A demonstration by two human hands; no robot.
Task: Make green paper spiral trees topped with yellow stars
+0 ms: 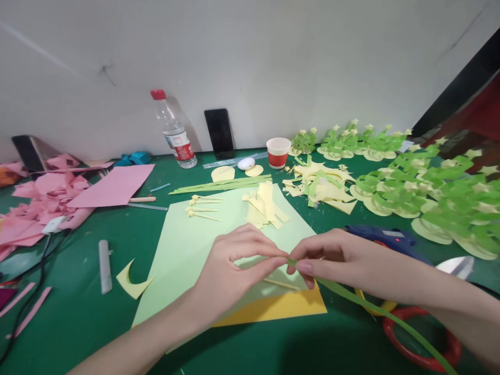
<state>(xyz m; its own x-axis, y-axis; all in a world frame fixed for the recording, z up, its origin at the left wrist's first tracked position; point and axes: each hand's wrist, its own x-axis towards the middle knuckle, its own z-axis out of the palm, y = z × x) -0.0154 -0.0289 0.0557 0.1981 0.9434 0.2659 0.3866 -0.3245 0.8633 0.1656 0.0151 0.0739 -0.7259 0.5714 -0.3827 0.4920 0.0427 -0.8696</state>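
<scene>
My left hand (238, 260) and my right hand (332, 258) nearly meet above a pale green sheet (175, 245). Both pinch the end of a long green paper strip (375, 302), which trails from my right hand toward the lower right. A thin pale stick (280, 284) shows below my fingers; whether I hold it is unclear. Beneath the green sheet lies a yellow-orange sheet (273, 308). Several sticks with small yellow tips (203, 210) and a pile of pale yellow strips (265, 205) rest on the green sheet.
Scissors with red handles (422, 338) and a blue glue gun (383, 237) lie at the right, near green paper trees (449, 192). Behind are a bottle (177, 135), a phone (219, 133) and a red-white cup (278, 153). Pink paper (113, 185) lies left, beside a black cable (42, 271).
</scene>
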